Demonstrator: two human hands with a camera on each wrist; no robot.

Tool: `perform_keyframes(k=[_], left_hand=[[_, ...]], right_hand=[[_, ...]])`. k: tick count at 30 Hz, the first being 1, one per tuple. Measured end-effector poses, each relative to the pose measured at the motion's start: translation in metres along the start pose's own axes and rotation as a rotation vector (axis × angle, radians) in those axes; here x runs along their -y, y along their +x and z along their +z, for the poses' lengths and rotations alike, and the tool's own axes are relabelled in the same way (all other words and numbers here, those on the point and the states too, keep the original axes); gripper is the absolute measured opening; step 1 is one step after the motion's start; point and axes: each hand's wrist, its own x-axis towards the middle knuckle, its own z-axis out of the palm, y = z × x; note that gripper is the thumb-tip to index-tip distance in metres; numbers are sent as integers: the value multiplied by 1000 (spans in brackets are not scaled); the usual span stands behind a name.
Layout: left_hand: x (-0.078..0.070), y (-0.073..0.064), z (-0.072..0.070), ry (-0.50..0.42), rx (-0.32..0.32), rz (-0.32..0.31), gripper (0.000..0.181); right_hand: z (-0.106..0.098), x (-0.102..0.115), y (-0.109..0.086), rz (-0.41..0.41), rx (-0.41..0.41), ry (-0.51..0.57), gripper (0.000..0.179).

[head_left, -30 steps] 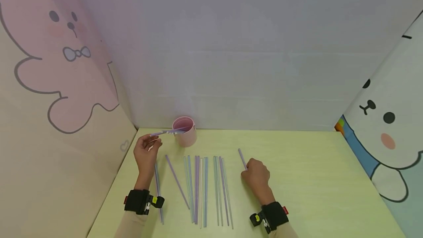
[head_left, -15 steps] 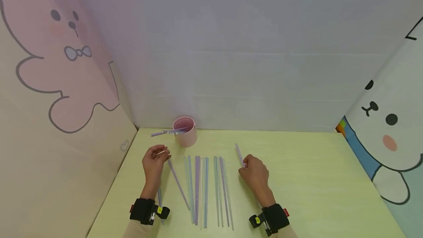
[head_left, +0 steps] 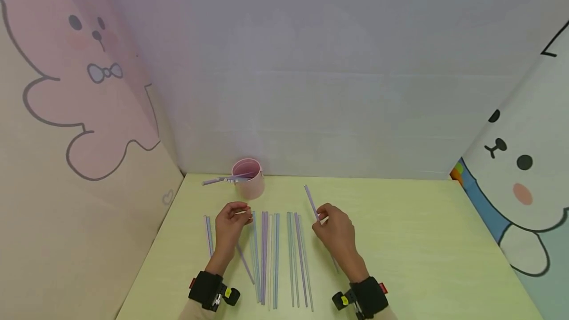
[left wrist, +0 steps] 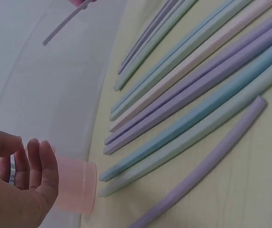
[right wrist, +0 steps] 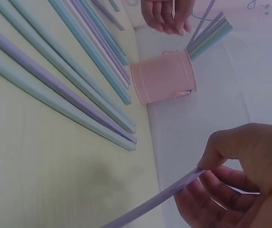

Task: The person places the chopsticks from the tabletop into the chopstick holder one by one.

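Observation:
My right hand (head_left: 337, 230) pinches a purple straw (head_left: 310, 200) between thumb and fingers. The straw slants up and away, its far end raised over the table. My left hand (head_left: 231, 223) hovers above the straws at the left, fingers loosely bent and holding nothing. Behind it, a pink bucket (head_left: 251, 189) stands near the back edge with several straws (head_left: 217, 180) leaning out over its left rim. A row of pastel straws (head_left: 276, 260) lies in front, and a second group includes a purple straw (head_left: 301, 260). The left forearm partly hides a slanted purple straw (head_left: 246, 264).
Two more straws (head_left: 208, 235) lie at the far left, partly behind the left wrist. The pale yellow table (head_left: 413, 241) meets a plain back wall (head_left: 333, 88). Printed cloth panels with cartoon animals stand on both sides.
My left hand has left the straw ends at the bucket and moved right and nearer to me. The right hand has shifted slightly left, bringing the purple straw up and leftward.

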Motion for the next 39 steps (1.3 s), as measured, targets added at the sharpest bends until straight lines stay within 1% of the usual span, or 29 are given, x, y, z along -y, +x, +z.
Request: perform_keyframes(k=[4, 7, 10, 14, 17, 19, 21, 24, 26, 32, 35, 39], left_hand=[[0, -4, 14, 19, 73, 7, 29], [-2, -7, 24, 7, 117, 5, 27], [-5, -10, 31, -1, 160, -2, 28], [-9, -14, 37, 10, 233, 16, 32], [-14, -14, 41, 39, 281, 58, 33], [-19, -13, 44, 67, 300, 100, 32], [-25, -12, 47, 75, 313, 142, 29], [-35, -11, 50, 48, 333, 191, 27], [-40, -10, 52, 15, 341, 209, 25], [-48, -12, 54, -57, 344, 261, 22], [-51, -11, 55, -90, 370, 283, 23], [-53, -9, 56, -97, 406, 303, 24]], right_hand=[[-2, 7, -1, -28, -3, 54, 21], [-3, 13, -3, -40, 5, 116, 21], [-2, 19, -4, -67, 12, 176, 22], [0, 25, -6, -143, 19, 230, 22], [3, 28, -7, -213, 48, 263, 22], [5, 30, -8, -252, 70, 286, 23], [6, 31, -8, -294, 86, 306, 24], [7, 34, -7, -339, 91, 335, 26], [7, 36, -7, -359, 96, 351, 26], [6, 41, -6, -367, 127, 411, 26], [5, 43, -6, -362, 134, 438, 26], [7, 45, -5, -355, 137, 471, 27]])
